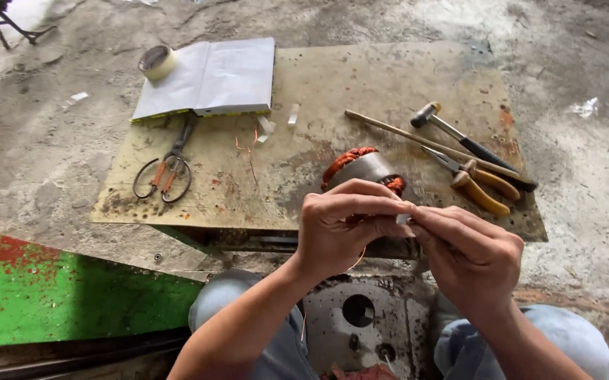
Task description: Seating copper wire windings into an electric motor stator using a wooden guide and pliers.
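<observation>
My left hand (340, 225) and my right hand (470, 250) meet in front of me, fingertips pinched together on a small white scrap (403, 219). A thin copper wire (358, 260) curves down below my left hand. Just behind the hands, a motor stator with orange copper windings (364, 167) rests on a worn board (389, 91). Which hand carries the scrap's weight is unclear; both touch it.
On the board lie scissors (167, 172), a stack of white sheets (213, 77), a tape roll (157, 62), a hammer (459, 137), a thin stick (417, 137) and yellow-handled pliers (477, 184). A green and red metal edge (51, 288) sits at the left. A metal plate with holes (357, 324) lies between my knees.
</observation>
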